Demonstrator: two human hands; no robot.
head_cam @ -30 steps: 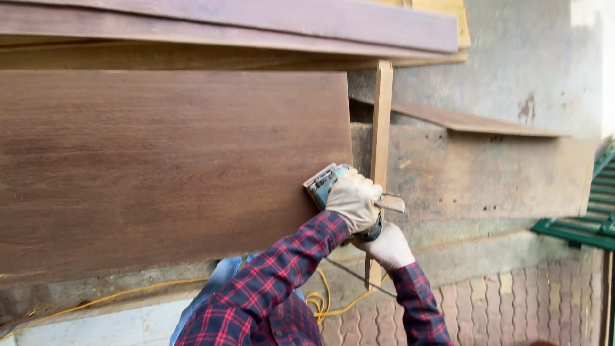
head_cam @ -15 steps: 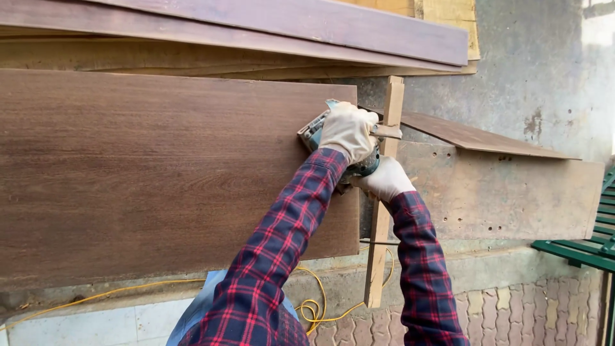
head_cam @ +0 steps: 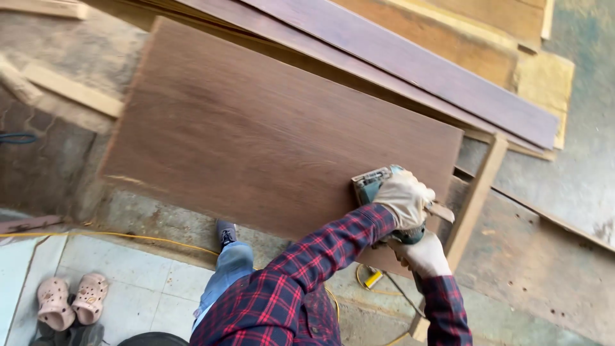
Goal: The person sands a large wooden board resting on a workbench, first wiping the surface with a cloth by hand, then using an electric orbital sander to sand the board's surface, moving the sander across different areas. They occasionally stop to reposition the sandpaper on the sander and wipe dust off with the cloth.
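Both gloved hands grip a green power sander [head_cam: 370, 184] pressed against the lower right part of a large brown wood board [head_cam: 269, 134]: the left hand [head_cam: 405, 197] wraps its fingers shut over the top of the tool, and the right hand [head_cam: 423, 255] closes round its underside just below. Red plaid sleeves [head_cam: 301, 275] cover both arms. One yellow cable [head_cam: 115, 236] runs along the tiled floor [head_cam: 147, 291] below the board, and a pair of pink clogs [head_cam: 70, 301] sits at lower left.
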